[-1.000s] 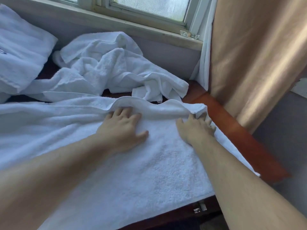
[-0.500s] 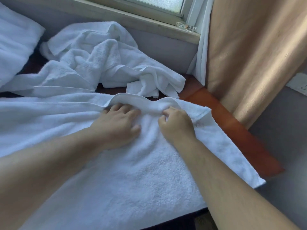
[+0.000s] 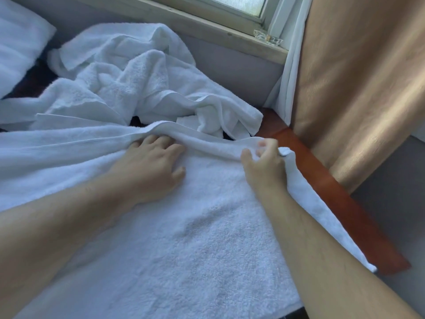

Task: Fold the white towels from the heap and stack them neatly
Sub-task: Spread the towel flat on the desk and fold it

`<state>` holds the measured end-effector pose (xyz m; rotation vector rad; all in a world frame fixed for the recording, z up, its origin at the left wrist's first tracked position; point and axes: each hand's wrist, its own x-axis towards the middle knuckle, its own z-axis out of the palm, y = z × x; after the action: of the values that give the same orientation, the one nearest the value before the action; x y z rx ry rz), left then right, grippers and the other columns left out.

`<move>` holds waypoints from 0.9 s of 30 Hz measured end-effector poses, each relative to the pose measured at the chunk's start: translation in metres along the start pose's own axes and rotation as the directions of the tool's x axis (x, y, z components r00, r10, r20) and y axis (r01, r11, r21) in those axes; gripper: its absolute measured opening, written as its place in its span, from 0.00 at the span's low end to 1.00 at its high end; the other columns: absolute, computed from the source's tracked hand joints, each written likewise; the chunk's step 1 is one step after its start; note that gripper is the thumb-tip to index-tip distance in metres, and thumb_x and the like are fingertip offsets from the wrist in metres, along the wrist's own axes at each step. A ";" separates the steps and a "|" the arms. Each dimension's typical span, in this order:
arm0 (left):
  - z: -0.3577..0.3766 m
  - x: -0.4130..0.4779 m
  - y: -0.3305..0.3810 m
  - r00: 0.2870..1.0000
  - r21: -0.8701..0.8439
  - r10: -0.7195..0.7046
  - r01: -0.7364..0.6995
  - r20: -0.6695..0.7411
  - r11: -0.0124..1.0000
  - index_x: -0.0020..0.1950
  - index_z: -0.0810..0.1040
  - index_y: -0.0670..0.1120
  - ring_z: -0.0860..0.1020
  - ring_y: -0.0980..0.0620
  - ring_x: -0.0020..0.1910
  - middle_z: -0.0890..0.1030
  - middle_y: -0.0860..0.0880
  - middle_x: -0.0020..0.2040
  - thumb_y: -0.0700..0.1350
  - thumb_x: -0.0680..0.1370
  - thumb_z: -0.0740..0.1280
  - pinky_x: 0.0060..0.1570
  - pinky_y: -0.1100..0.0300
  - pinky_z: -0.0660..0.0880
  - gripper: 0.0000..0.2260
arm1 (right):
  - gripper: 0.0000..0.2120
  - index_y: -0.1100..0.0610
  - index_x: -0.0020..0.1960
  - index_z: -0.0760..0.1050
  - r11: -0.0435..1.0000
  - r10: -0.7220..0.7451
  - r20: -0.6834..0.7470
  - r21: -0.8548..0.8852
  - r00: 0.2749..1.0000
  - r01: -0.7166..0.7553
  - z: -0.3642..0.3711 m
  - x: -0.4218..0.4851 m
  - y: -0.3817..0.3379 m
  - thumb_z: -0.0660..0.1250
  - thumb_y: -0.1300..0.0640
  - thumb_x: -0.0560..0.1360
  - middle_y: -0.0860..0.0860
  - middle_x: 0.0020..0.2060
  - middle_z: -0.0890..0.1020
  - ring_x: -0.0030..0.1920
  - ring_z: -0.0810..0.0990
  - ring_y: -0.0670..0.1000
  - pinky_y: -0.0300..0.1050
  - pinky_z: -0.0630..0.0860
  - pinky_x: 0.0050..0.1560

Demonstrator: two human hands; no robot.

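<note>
A red-brown wooden bench (image 3: 333, 187) runs along a grey wall (image 3: 230, 67) below a window sill (image 3: 207, 26). A small clear glass piece (image 3: 268, 39) sits at the sill's right end. To the right hang a white sheer curtain (image 3: 282, 72) and, in front of it, a tan curtain (image 3: 356, 88).

A towel (image 3: 184, 238) lies spread across the near part of the bench, its right edge drooping along the bare wood. Its far edge is raised in a soft ridge. Behind that ridge, against the wall, sits the crumpled heap (image 3: 128, 79) of white towels. At the far left lies a white folded cloth (image 3: 20, 44), only partly in view.

The left hand (image 3: 149, 166) rests palm down on the towel, fingers fairly straight with the tips tucked under the raised ridge and the thumb spread to the side. It grips nothing. The right hand (image 3: 264, 162) has its fingers curled and pinches the towel's far edge near the right corner, lifting it slightly off the bench.
</note>
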<state>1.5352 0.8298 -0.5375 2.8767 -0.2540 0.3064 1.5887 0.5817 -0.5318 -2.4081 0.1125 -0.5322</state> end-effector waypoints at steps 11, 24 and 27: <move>-0.007 -0.010 0.008 0.893 0.084 0.254 -0.240 -0.372 0.967 0.68 0.75 0.48 0.69 0.41 0.65 0.74 0.46 0.65 0.47 0.71 0.74 0.63 0.45 0.67 0.26 | 0.20 0.60 0.37 0.75 0.906 0.321 -0.133 0.332 0.938 -0.263 -0.038 0.042 -0.007 0.58 0.42 0.71 0.55 0.37 0.83 0.43 0.83 0.60 0.57 0.81 0.46; -0.018 -0.015 0.021 0.889 0.176 0.221 -0.162 -0.402 0.971 0.52 0.79 0.42 0.76 0.37 0.45 0.79 0.42 0.49 0.39 0.74 0.69 0.43 0.44 0.73 0.07 | 0.33 0.56 0.79 0.58 0.537 0.516 0.135 0.719 0.846 -0.442 -0.067 0.010 0.052 0.58 0.72 0.76 0.56 0.62 0.73 0.45 0.80 0.52 0.40 0.77 0.28; -0.024 -0.023 0.026 0.858 0.161 0.301 -0.257 -0.416 0.953 0.53 0.79 0.44 0.78 0.39 0.38 0.79 0.45 0.44 0.39 0.78 0.65 0.33 0.49 0.72 0.06 | 0.32 0.53 0.77 0.62 0.638 0.538 0.018 0.645 0.843 -0.421 -0.066 0.007 0.055 0.61 0.68 0.74 0.56 0.63 0.76 0.43 0.78 0.52 0.43 0.78 0.36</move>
<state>1.5039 0.8138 -0.5140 2.7588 -0.5850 1.0308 1.5714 0.4988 -0.5178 -1.5660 0.5563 -0.4331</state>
